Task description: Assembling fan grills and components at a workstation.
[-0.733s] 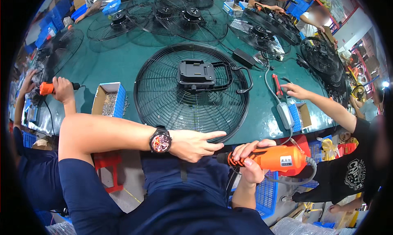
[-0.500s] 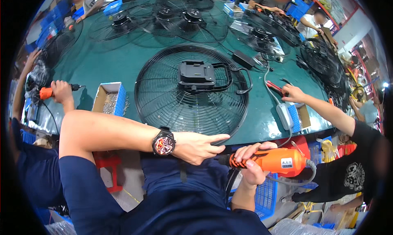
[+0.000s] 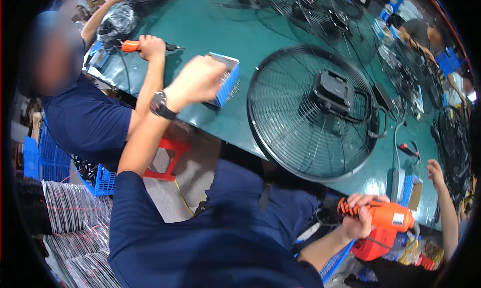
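My left hand, a black watch on its wrist, hangs over the blue cardboard box of small metal fasteners. Its fingertips point down and cannot be made out. My right hand is wrapped round an orange electric screwdriver, held in front of the table's near edge with a cable at its rear end. Between the hands a round black fan grille lies on the green table. A black rectangular housing with a loop handle sits on top of the grille.
At my left a co-worker's hand holds another orange electric screwdriver. More fan grilles lie at the back. On the right are a power strip, red-handled pliers and another person's hand. A red stool stands below.
My left hand has moved from beside the screwdriver to the fastener box. The view has swung left. The co-worker on the right has let go of the pliers.
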### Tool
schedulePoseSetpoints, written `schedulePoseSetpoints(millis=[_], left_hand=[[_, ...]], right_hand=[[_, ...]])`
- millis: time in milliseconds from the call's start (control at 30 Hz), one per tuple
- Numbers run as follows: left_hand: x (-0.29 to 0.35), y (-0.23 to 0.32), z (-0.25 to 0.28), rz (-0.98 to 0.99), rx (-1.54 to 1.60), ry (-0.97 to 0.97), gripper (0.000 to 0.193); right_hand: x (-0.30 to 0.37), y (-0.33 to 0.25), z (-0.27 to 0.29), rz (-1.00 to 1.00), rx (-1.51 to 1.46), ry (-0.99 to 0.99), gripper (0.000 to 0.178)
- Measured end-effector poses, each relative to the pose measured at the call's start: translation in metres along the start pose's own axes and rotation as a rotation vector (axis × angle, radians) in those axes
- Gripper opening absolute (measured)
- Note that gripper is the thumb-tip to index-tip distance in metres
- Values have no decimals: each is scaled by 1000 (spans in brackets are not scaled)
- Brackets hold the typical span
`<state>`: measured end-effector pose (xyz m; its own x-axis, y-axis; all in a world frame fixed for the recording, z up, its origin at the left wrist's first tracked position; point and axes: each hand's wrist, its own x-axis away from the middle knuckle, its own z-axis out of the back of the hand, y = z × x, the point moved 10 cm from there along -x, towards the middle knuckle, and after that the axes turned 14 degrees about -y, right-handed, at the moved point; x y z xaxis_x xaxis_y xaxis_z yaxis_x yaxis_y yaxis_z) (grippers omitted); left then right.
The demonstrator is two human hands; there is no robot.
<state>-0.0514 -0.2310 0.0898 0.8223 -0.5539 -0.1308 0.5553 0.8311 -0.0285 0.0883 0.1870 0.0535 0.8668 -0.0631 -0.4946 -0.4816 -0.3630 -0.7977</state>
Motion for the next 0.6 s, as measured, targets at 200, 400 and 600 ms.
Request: schedulePoseSetpoints(millis=[200, 400, 600], left_hand=[[17, -17, -21, 160, 79, -33, 24], [-4, 166, -37, -279, 385, -173, 72], [-29, 227, -61, -307, 309, -88, 69]], right_hand=[[-9, 19, 5, -136, -30, 14, 51], [2, 57, 6, -339, -77, 143, 42], [26, 93, -6, -513, -89, 177, 41]])
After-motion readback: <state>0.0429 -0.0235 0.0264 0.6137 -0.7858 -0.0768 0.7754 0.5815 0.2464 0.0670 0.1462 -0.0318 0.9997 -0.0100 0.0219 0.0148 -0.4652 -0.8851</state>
